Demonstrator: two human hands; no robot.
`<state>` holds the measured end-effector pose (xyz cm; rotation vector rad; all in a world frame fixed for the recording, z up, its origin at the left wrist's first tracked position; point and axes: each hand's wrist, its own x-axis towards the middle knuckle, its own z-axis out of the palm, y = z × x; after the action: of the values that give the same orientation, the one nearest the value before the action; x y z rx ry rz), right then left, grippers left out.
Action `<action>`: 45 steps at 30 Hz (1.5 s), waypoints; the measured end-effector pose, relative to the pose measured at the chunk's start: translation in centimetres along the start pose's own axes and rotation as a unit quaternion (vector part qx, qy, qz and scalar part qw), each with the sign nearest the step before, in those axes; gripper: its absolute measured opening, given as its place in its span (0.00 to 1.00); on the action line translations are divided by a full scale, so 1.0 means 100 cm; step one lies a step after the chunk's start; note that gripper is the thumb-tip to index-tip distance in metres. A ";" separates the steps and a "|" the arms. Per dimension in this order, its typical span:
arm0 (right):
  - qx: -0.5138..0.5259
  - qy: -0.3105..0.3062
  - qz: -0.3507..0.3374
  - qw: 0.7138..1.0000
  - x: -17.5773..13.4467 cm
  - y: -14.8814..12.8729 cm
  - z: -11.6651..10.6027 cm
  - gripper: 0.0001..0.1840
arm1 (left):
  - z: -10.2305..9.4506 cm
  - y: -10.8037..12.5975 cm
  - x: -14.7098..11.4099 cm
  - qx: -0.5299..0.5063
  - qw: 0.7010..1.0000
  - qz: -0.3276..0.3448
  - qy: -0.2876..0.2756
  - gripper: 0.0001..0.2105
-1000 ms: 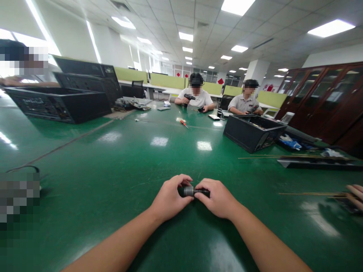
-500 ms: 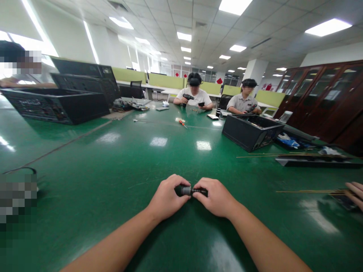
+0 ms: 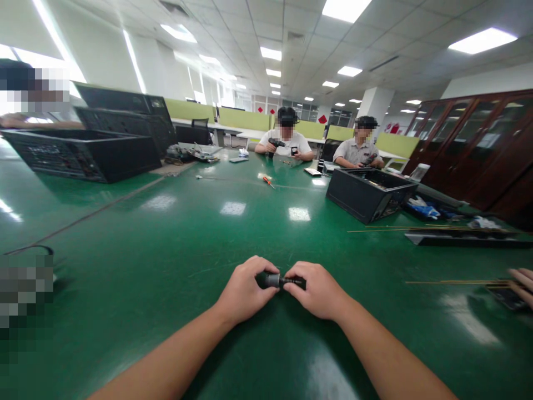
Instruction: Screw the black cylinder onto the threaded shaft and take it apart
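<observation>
Close to me, just over the green tabletop (image 3: pixel 266 233), my left hand (image 3: pixel 245 291) is closed round a short black cylinder with a grey band (image 3: pixel 273 280). Its kind is unclear, and part of it is hidden in my palm. Opposite it, my right hand (image 3: pixel 316 289) pinches a thin dark ribbed rod (image 3: pixel 292 281) between thumb and fingers. Rod and cylinder lie in one line, end to end; whether they are joined I cannot tell.
An orange screwdriver (image 3: pixel 267 181) lies ahead. Black computer cases stand at left (image 3: pixel 112 158) and right (image 3: pixel 366 191). A dark metal channel (image 3: pixel 462 239) and thin rods (image 3: pixel 441 282) are at right, near another person's hand (image 3: pixel 522 283). Two people (image 3: pixel 283 139) sit opposite.
My hands have barely moved and keep the same hold. The person at far left has shifted a little, and the small black thing in the person opposite's hand has turned.
</observation>
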<state>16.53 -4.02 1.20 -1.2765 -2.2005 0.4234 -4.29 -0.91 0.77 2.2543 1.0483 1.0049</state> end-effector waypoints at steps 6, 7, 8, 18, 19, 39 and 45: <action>-0.001 -0.002 0.002 1.000 0.000 0.000 -0.001 0.05 | 0.001 -0.002 0.000 0.001 1.000 -0.002 -0.001 0.11; -0.001 -0.002 0.003 1.000 0.000 0.000 -0.001 0.05 | 0.001 -0.003 0.000 0.002 1.000 -0.002 -0.002 0.11; -0.001 -0.002 0.003 1.000 0.000 -0.001 -0.001 0.05 | 0.001 -0.003 0.000 0.003 1.000 -0.001 -0.002 0.11; 0.004 0.007 0.009 1.000 0.001 0.000 0.000 0.05 | 0.000 -0.001 0.001 0.010 1.000 0.010 0.007 0.10; 0.005 0.007 0.010 1.000 0.001 0.000 0.000 0.05 | 0.000 -0.001 0.001 0.010 1.000 0.010 0.007 0.10; -0.003 0.007 0.022 1.000 0.000 0.001 -0.002 0.05 | -0.001 -0.003 0.001 0.005 1.000 0.000 0.014 0.11; 0.001 0.010 0.021 1.000 0.001 0.002 -0.003 0.05 | -0.001 -0.005 0.000 0.012 1.000 0.002 0.018 0.11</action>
<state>16.78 -3.83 1.37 -1.3223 -2.1597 0.4276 -4.62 -0.56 0.52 2.2652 1.0771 1.0437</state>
